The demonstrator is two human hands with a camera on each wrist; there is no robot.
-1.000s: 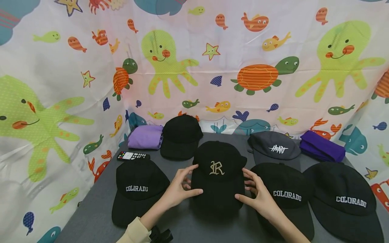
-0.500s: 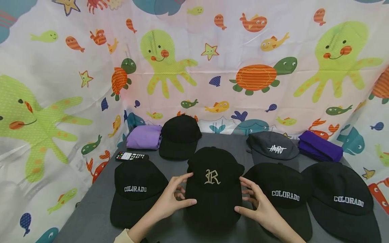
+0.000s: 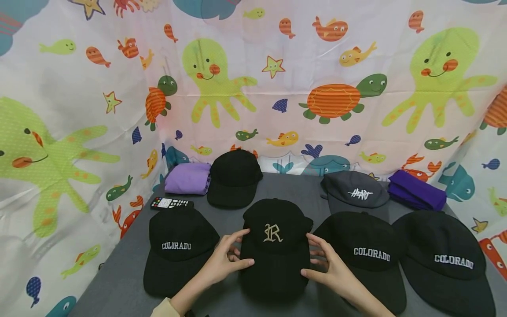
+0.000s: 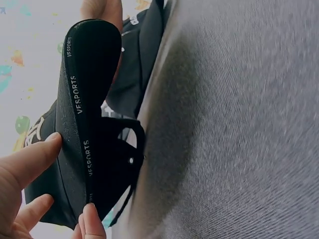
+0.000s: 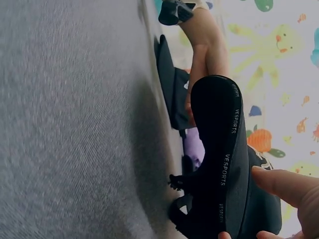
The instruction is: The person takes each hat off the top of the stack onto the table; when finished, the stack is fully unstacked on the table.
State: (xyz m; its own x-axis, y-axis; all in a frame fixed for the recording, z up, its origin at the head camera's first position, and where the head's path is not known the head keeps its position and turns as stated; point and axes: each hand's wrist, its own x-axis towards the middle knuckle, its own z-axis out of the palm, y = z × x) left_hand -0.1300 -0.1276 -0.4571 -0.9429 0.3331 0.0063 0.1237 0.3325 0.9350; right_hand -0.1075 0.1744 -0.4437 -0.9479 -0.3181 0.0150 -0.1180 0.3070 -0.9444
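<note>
Both hands grip a black cap (image 3: 273, 268) with a gold "R" on its front, one at each side. The left hand (image 3: 225, 259) has its thumb on the brim's left edge and its fingers at the crown. On the opposite side, the right hand (image 3: 330, 264) holds it in the same way. "VESPORTS" lettering runs along the brim's edge (image 4: 82, 119) in the left wrist view. A shadow lies on the grey table (image 4: 259, 139) under the cap, with part of the cap lifted off the cloth; whether its back touches is unclear.
A black Colorado cap (image 3: 176, 259) lies to the left, below a remote (image 3: 172, 203). Two more Colorado caps (image 3: 370, 268) lie to the right. Behind are a plain black cap (image 3: 235, 178), a dark grey cap (image 3: 356, 193), lilac cloth (image 3: 188, 178) and purple cloth (image 3: 417, 190).
Both hands have brought the "R" cap down and nearer the person, slightly to the left. Their grip looks the same. The other caps stay put.
</note>
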